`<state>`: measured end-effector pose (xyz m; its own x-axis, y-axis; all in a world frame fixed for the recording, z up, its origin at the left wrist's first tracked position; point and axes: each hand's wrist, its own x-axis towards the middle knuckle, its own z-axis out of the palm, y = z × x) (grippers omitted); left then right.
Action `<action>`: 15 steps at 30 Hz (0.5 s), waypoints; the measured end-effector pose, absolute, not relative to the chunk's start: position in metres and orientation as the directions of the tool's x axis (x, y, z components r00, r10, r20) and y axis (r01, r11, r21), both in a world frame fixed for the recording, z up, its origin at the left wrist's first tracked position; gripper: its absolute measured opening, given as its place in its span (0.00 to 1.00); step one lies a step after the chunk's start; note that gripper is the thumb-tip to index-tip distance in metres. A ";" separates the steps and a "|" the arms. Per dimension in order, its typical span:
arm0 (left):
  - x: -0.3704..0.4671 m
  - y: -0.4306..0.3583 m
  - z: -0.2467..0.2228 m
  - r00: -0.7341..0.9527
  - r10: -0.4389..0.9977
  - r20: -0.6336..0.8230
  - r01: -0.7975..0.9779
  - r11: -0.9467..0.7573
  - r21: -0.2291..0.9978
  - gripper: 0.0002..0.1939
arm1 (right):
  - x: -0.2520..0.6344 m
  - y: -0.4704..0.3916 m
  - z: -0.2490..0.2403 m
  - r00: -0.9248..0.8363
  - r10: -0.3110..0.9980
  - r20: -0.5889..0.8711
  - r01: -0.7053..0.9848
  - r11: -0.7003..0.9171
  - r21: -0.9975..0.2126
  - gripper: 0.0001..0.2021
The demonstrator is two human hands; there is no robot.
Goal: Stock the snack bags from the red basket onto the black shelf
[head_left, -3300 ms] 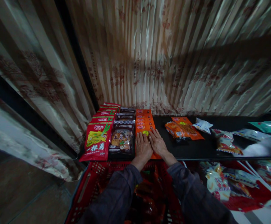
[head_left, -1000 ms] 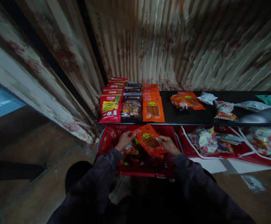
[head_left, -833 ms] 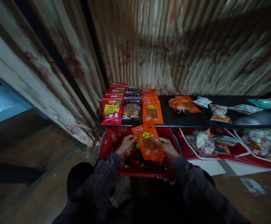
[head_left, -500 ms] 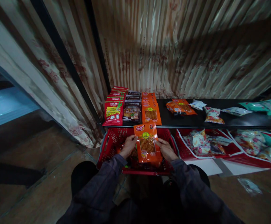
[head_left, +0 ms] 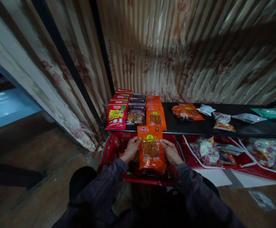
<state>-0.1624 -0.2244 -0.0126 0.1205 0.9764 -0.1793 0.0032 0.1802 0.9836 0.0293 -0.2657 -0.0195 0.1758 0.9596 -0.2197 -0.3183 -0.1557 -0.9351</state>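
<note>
Between my two hands an orange snack packet (head_left: pixel 151 148) with a clear window is held upright, its printed front toward me. My left hand (head_left: pixel 131 150) pinches its left edge, and my right hand (head_left: pixel 171 152) grips the right edge. Below it is a red basket (head_left: pixel 109 151) with more packets inside, partly hidden by my hands. Just behind, at the left end of the black shelf (head_left: pixel 170 124), stand overlapping rows of red packets (head_left: pixel 116 115), dark packets (head_left: pixel 136 114) and orange packets (head_left: pixel 156 116).
Loose orange packets (head_left: pixel 187 112), small white packets (head_left: pixel 223 122) and green packets (head_left: pixel 271 113) lie along the shelf to the right. Two more red baskets (head_left: pixel 186 148) of snacks sit below it. A dark post (head_left: pixel 102 47) and a striped curtain (head_left: pixel 176 47) stand behind.
The orange packet has become more upright and straight between my hands, both still gripping it. The view has shifted slightly, so the shelf goods appear a little lower and further right.
</note>
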 end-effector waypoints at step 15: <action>-0.173 -0.206 -0.014 0.247 0.950 -0.192 0.065 0.182 0.981 0.25 | 0.033 -0.241 -0.026 0.186 0.945 -0.269 -0.384 -0.182 -0.905 0.19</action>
<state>-0.1728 -0.2064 -0.0142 0.2472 0.9497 -0.1922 0.0654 0.1815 0.9812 0.0326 -0.2409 -0.0256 0.1859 0.9451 -0.2688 -0.3838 -0.1820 -0.9053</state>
